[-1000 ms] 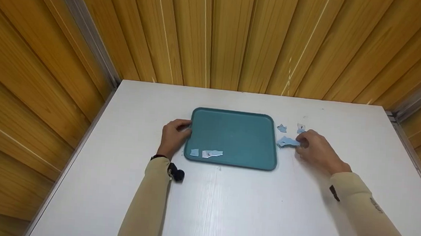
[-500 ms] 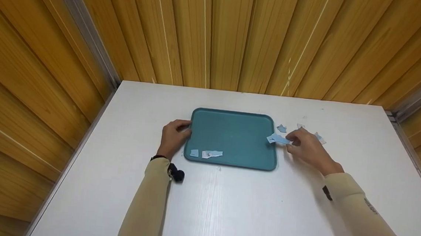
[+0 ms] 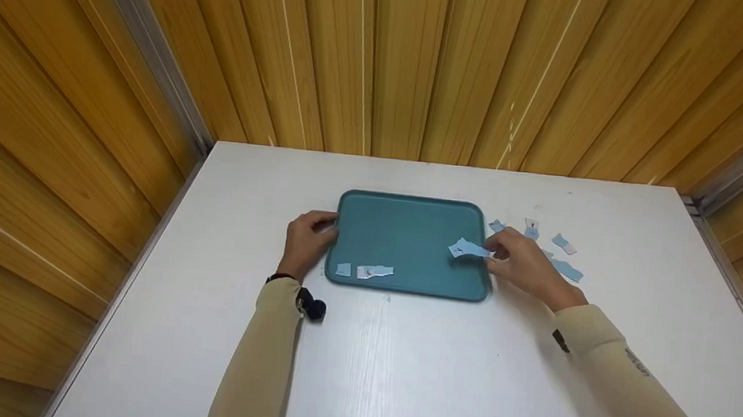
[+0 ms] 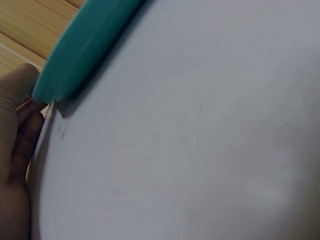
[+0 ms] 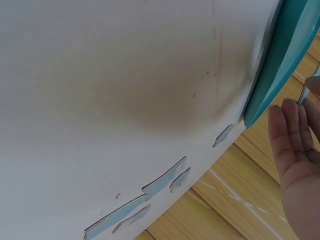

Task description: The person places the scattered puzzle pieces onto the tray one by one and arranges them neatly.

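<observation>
White and hard, the bench (image 3: pixel 399 374) offers light things no grip; a puff of air or a dragging sleeve (image 3: pixel 598 335) could scatter them. Teal and smooth, the tray (image 3: pixel 402 230) could skid if knocked, jolting what lies on it.

The left hand (image 3: pixel 305 243) makes a loose curve, thumb and forefinger apart, their tips at the tray's left edge; whether they pinch the rim or only rest there I cannot tell. The right hand (image 3: pixel 525 262) has its fingertips nearly together, pinching one end of a pale-blue piece (image 3: pixel 467 248) raised over the tray's right part. Supported at that end alone, it could bend, twist or drop crooked should the pinch slacken.

By the right wrist lies a long piece (image 3: pixel 567 270) on the bench, likeliest to be brushed aside. Toward the tray's front-left corner, a blue-and-white strip (image 3: pixel 375 272) could shift at a bump. Back on the bench sit a two-tone piece (image 3: pixel 564 243) and a marked piece (image 3: pixel 531 229). Smallest, a square scrap (image 3: pixel 343 269), lies on the tray beside the strip, apart from it.
</observation>
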A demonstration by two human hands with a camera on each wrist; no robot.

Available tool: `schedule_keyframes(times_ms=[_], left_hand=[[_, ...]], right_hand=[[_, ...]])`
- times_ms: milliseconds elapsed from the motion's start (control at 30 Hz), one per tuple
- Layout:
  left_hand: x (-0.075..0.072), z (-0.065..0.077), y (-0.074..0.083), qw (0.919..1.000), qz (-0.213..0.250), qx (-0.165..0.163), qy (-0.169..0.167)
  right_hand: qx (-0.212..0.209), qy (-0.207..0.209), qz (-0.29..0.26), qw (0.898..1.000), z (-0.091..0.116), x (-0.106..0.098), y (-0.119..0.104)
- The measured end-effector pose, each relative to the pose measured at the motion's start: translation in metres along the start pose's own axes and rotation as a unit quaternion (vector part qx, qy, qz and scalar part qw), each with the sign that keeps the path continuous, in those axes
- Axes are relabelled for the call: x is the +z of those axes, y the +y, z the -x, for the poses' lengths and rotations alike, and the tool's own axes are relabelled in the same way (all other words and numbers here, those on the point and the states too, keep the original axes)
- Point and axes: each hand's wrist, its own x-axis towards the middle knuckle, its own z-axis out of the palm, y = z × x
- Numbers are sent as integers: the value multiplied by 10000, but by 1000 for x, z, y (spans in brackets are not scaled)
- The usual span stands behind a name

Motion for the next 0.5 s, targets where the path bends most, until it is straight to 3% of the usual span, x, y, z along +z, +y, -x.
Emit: schedule_keyframes(times_ms=[267, 500], left_hand=[[0, 0, 0, 10000, -1, -71, -21], [0, 2, 1, 9998, 56, -196, -48]], right_hand=[[-251, -161, 8, 9996, -4, 12, -10], [-195, -287, 20, 9994, -8, 21, -19]])
